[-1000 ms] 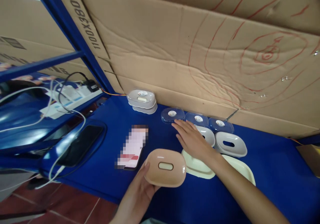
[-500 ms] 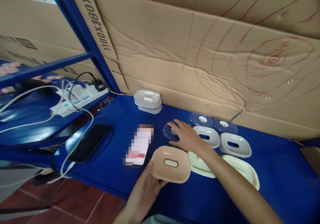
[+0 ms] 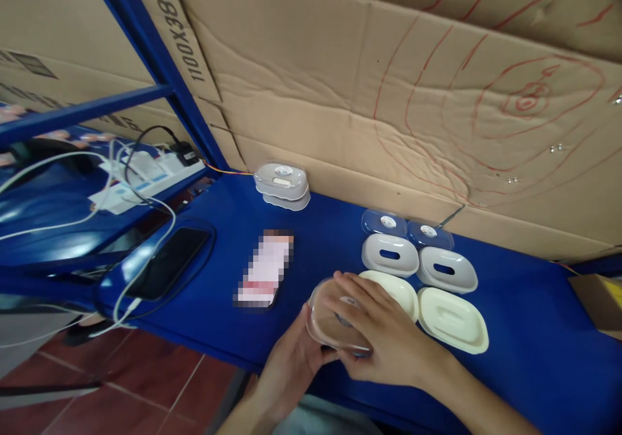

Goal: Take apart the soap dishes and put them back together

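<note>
Item in hand: tan dish (image 3: 324, 321), one, held above the near edge of the bench (image 3: 539, 344), left of the cream trays (image 3: 453, 320). Cover: clear lid (image 3: 313, 305), one, over the dish; whether fully seated cannot be told.

Left hand (image 3: 297, 352): grasping the dish from its left and near side. Right hand (image 3: 386, 334): gripping the lid, fingers across its top, thumb toward the near edge.

Handling, as judged: keep the dish level and steady in the left hand; line up the rounded corners before pressing; apply even pressure round the rim, not on one corner; keep left fingertips out of the seam; avoid smearing the lid's top.

Appearance: dish rounded-oblong, plain tan, smooth. Lid transparent, glossy, with small round label partly under the right fingers; middle of dish mostly hidden.
</note>
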`<control>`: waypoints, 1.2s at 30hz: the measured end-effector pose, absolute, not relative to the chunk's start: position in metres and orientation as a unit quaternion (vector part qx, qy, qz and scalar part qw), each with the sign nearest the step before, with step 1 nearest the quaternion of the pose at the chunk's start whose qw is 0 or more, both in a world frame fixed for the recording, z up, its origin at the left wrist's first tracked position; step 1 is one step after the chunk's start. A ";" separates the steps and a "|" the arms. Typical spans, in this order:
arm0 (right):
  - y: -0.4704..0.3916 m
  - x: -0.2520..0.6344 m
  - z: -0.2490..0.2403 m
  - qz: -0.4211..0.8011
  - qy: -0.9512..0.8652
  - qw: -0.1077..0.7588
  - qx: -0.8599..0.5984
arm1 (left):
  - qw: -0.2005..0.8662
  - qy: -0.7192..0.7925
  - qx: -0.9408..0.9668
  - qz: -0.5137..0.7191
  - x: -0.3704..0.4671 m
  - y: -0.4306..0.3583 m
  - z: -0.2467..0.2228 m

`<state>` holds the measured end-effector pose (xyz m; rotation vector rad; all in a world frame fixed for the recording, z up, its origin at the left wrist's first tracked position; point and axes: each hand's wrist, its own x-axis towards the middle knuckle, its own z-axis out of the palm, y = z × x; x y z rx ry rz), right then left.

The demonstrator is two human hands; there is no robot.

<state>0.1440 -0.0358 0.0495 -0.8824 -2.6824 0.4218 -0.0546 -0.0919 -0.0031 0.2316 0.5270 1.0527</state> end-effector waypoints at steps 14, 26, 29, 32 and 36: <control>-0.044 0.179 0.031 0.144 -0.888 0.359 -0.248 | 0.762 0.293 0.211 0.538 -0.027 -0.106 -0.001; -0.048 0.183 0.031 0.035 -0.884 0.386 -0.262 | 0.763 0.305 0.177 0.542 -0.018 -0.098 -0.001; -0.047 0.182 0.031 0.102 -0.876 0.381 -0.278 | 0.777 0.294 0.166 0.532 -0.019 -0.096 0.000; -0.044 0.183 0.029 0.159 -0.865 0.383 -0.282 | 0.782 0.290 0.161 0.528 -0.021 -0.095 0.000; -0.043 0.182 0.026 0.156 -0.870 0.374 -0.281 | 0.780 0.286 0.168 0.531 -0.022 -0.093 -0.001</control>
